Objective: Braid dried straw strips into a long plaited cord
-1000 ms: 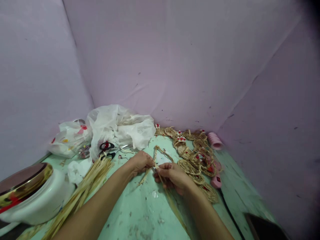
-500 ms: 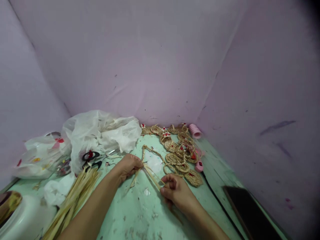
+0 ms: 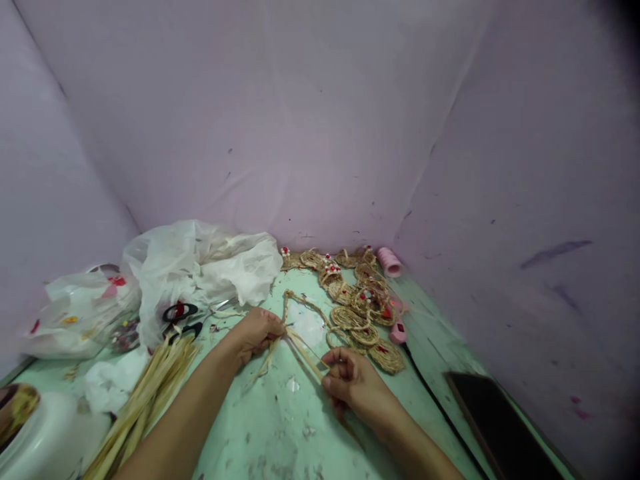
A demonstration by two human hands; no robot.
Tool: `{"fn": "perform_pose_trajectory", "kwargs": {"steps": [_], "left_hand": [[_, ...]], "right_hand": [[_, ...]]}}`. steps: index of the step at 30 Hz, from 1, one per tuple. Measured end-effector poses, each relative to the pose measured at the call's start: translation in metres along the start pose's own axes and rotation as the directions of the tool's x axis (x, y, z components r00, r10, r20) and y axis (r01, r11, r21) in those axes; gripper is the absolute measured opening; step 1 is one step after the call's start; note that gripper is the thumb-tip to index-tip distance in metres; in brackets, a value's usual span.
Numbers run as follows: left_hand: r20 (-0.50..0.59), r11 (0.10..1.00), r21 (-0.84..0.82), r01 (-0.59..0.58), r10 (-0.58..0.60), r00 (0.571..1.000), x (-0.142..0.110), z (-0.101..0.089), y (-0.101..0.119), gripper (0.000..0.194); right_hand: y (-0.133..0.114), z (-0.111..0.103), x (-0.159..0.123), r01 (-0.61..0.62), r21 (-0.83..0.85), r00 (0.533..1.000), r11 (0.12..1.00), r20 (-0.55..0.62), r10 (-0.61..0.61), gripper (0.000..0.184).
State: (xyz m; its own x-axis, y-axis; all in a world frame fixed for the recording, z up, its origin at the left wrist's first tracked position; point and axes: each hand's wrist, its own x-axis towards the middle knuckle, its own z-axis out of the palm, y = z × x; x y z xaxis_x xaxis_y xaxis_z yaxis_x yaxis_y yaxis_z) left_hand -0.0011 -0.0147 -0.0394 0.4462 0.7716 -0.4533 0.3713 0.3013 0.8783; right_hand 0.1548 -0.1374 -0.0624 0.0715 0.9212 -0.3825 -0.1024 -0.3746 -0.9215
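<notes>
My left hand [image 3: 260,331] pinches the working end of a braid [image 3: 311,305] of straw-coloured fibre, which loops away over the table toward the coils at the right. From that pinch, loose fibre strips [image 3: 306,357] stretch down to my right hand [image 3: 350,381], whose thumb and fingers are closed on them. A few other strip ends hang below my left hand. Beyond my right hand lie several flat coiled braid pieces [image 3: 354,325], some carrying red and white beads. The fingertips of the left hand are partly hidden.
At left lie a bundle of dry strips [image 3: 145,400], black-handled scissors [image 3: 183,312], white plastic bags [image 3: 200,263] and a white container [image 3: 55,433]. To the right are a pink thread spool [image 3: 390,262], a pink corded tool [image 3: 398,331] and a dark phone-like slab [image 3: 495,420]. Walls enclose the table.
Hardly anything differs. Both hands keep their hold on the fibre in nearly the same place, and the view has shifted very slightly.
</notes>
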Motion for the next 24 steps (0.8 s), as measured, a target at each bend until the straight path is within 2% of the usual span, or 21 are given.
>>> {"fn": "perform_pose_trajectory", "kwargs": {"steps": [5,8,11,13,14,16,18,21,24], "left_hand": [[-0.004,1.0,-0.003,-0.004,0.004,1.0,0.001,0.0,-0.001,0.024],[-0.01,1.0,-0.004,-0.004,0.004,1.0,0.001,0.0,-0.001,0.023],[-0.007,1.0,-0.028,-0.002,0.002,1.0,0.0,0.0,0.0,0.024],[0.002,0.999,-0.053,-0.003,0.003,1.0,0.0,0.0,0.001,0.024],[0.007,0.998,-0.06,-0.006,0.007,1.0,-0.001,0.0,0.001,0.024],[0.012,0.997,-0.069,-0.017,0.018,1.0,-0.001,0.0,0.0,0.023],[0.019,0.996,-0.08,-0.028,0.03,0.999,0.0,-0.001,-0.001,0.023],[0.024,0.994,-0.101,-0.029,0.032,0.999,0.002,-0.002,-0.004,0.02],[0.018,0.994,-0.108,-0.027,0.029,0.999,0.005,-0.003,-0.007,0.013]], "right_hand": [[0.005,0.002,0.001,0.003,-0.026,1.0,1.0,0.027,-0.002,0.03],[0.002,-0.004,0.0,-0.01,-0.072,1.0,0.997,0.01,0.01,0.025],[-0.02,-0.01,0.001,0.057,-0.175,0.989,0.983,-0.128,-0.08,0.024],[-0.042,-0.005,0.005,0.107,-0.177,0.958,0.978,-0.243,-0.149,0.026],[-0.053,0.001,0.009,0.12,-0.145,0.957,0.982,-0.247,-0.154,0.028],[-0.07,0.018,0.019,0.052,-0.083,0.982,0.995,-0.179,-0.066,0.031],[-0.076,0.036,0.032,-0.022,-0.067,0.992,0.997,-0.126,0.013,0.03],[-0.07,0.051,0.051,-0.085,-0.075,0.996,0.994,0.003,0.085,0.014],[-0.058,0.05,0.062,-0.101,-0.059,0.988,0.993,0.111,0.107,0.007]]}}
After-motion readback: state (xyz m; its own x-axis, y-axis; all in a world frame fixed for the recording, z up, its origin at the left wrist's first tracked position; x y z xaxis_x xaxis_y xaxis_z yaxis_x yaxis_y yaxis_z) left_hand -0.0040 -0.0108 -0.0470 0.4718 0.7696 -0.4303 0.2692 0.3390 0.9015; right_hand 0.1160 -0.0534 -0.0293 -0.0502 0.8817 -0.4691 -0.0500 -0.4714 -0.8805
